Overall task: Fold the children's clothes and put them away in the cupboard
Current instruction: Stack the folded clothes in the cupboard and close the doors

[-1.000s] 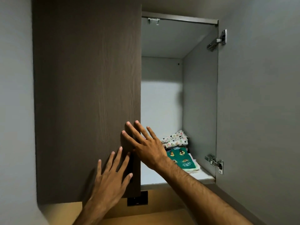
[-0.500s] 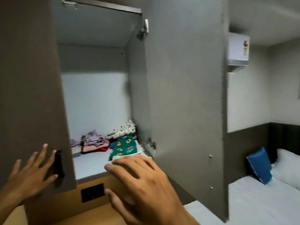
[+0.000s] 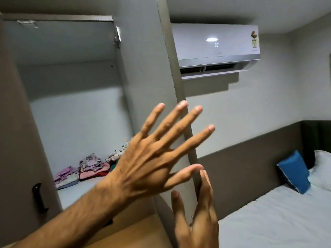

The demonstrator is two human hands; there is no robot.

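Note:
The cupboard stands open, with folded children's clothes on its shelf (image 3: 77, 194): a pink and purple pile (image 3: 66, 177), a floral pile on pink (image 3: 93, 165), and a dotted white piece (image 3: 118, 151) partly hidden by my arm. My left hand (image 3: 152, 158) crosses over from the lower left, empty with fingers spread, in front of the grey right door (image 3: 148, 86). My right hand (image 3: 195, 221) is below it, fingers straight, fingertips touching that door's outer edge. The left door (image 3: 18, 140) has a black handle (image 3: 38, 197).
An air conditioner (image 3: 215, 49) hangs on the wall right of the open door. A bed with a white sheet (image 3: 277, 212), a blue pillow (image 3: 293, 172) and a white pillow (image 3: 322, 169) fills the lower right. A wooden surface (image 3: 143, 233) lies under the cupboard.
The view has swung right. My left hand left the left door and crossed to the right door. My right hand came out of the cupboard to the right door's edge.

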